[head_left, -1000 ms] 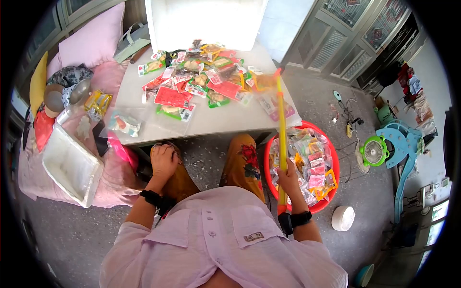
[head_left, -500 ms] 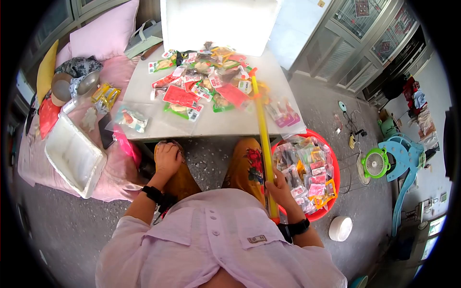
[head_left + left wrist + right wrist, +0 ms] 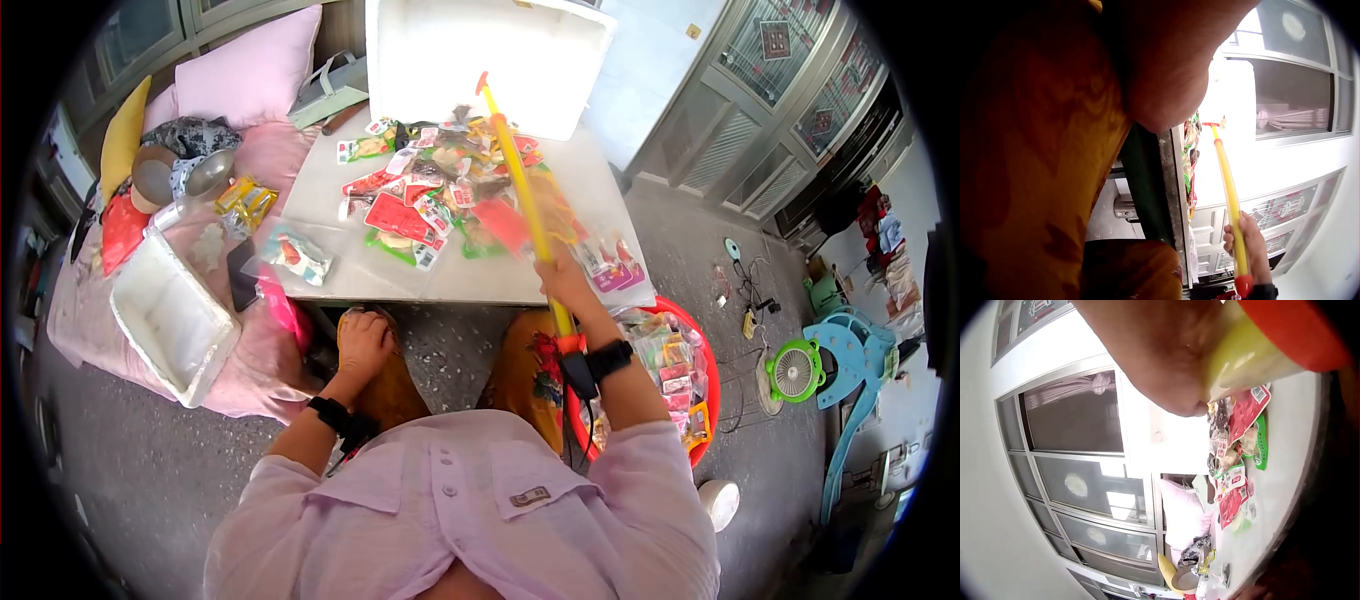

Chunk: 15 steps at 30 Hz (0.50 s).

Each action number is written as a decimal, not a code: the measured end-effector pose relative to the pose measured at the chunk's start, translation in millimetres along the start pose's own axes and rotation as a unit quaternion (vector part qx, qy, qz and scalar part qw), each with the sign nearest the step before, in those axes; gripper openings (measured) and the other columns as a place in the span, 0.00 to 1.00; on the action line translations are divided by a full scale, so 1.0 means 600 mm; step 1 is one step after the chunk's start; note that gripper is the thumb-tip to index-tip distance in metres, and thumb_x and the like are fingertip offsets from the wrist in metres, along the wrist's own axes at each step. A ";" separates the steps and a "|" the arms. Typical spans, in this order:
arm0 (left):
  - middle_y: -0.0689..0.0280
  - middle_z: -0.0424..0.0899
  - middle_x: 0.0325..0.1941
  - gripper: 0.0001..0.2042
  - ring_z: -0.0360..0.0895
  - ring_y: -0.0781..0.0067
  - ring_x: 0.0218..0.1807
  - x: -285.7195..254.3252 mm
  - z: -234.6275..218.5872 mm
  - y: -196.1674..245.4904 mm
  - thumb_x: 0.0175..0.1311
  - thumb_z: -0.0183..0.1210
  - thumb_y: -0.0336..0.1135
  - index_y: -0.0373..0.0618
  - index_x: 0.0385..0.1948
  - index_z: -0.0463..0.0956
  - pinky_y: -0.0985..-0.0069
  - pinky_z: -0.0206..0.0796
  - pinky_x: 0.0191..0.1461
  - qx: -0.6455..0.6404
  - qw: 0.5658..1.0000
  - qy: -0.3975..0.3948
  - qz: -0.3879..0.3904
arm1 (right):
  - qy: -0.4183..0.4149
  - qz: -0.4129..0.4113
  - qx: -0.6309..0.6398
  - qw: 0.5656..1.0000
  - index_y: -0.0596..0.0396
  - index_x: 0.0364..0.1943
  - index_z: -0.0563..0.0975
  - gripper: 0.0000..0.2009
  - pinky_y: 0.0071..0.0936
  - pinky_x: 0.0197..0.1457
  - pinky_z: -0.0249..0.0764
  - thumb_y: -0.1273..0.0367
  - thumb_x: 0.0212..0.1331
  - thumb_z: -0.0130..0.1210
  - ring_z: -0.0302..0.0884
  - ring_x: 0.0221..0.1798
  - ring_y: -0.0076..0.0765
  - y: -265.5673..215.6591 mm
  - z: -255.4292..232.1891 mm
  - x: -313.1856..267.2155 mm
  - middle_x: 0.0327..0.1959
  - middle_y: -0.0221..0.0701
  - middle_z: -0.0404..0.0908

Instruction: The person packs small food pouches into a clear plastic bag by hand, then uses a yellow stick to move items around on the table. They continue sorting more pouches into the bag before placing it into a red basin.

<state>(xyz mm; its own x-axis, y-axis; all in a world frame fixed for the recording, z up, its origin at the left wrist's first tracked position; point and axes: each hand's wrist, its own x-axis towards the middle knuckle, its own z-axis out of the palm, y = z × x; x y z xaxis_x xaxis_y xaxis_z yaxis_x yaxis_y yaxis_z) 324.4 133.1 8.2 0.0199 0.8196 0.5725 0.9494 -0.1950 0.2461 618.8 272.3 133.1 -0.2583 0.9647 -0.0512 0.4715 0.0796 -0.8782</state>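
Observation:
My right hand (image 3: 568, 283) grips the lower part of a long yellow stick (image 3: 522, 190) with red collars and a small red crosspiece at its tip. It slants up and forward over a pile of packaged snacks (image 3: 405, 212) on the table (image 3: 330, 270), the tip in front of the white foam box in the head view. The right wrist view shows the stick's thick yellow end (image 3: 1241, 353) close up, the hand wrapped around it. My left hand (image 3: 364, 342) rests on my left knee, fingers relaxed and holding nothing.
A red basin (image 3: 712, 400) full of packets stands on the floor at the right. The white foam box (image 3: 480, 60) stands at the table's back. On the pink-covered bed at the left lies a foam tray (image 3: 175, 325). A green fan (image 3: 797, 372) stands farther right.
The stick's tip has swung left and away from me, from the table's right side across the pile. My right hand has risen and moved forward with it. The left hand stays on the knee.

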 end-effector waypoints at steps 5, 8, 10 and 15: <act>0.63 0.72 0.33 0.07 0.67 0.61 0.38 -0.002 -0.006 0.002 0.39 0.55 0.32 0.44 0.22 0.71 0.66 0.58 0.46 -0.001 1.000 0.010 -0.009 | -0.013 -0.197 -0.236 0.952 0.53 0.49 0.65 0.20 0.26 0.24 0.69 0.66 0.49 0.46 0.71 0.20 0.32 -0.042 0.027 0.143 0.27 0.38 0.71; 0.63 0.72 0.33 0.07 0.67 0.61 0.38 -0.007 -0.007 0.001 0.39 0.55 0.32 0.44 0.22 0.71 0.66 0.58 0.46 0.008 1.000 0.024 -0.013 | -0.038 -0.221 -0.185 0.957 0.55 0.51 0.62 0.22 0.27 0.23 0.69 0.66 0.49 0.45 0.72 0.20 0.34 0.059 0.035 0.216 0.28 0.41 0.71; 0.62 0.73 0.33 0.07 0.67 0.61 0.38 -0.007 -0.009 -0.002 0.39 0.55 0.32 0.44 0.22 0.71 0.65 0.58 0.46 0.007 1.000 0.022 -0.010 | -0.063 -0.112 -0.147 0.981 0.56 0.52 0.61 0.23 0.27 0.23 0.68 0.66 0.49 0.45 0.71 0.20 0.33 0.067 0.013 0.172 0.28 0.40 0.71; 0.62 0.73 0.33 0.07 0.67 0.60 0.38 -0.006 -0.013 -0.003 0.39 0.54 0.32 0.44 0.23 0.71 0.65 0.58 0.46 -0.001 1.000 0.014 -0.012 | -0.058 0.020 -0.036 0.998 0.56 0.54 0.58 0.25 0.24 0.21 0.67 0.68 0.49 0.46 0.69 0.18 0.27 0.091 -0.014 -0.006 0.30 0.36 0.70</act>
<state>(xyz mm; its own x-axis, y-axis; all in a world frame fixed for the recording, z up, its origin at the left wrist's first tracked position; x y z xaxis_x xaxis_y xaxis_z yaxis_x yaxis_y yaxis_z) 320.4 126.1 11.7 -0.0108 0.8085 0.5884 0.9486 -0.1778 0.2617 652.3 275.5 89.3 -0.3322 0.9323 -0.1429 0.5406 0.0641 -0.8388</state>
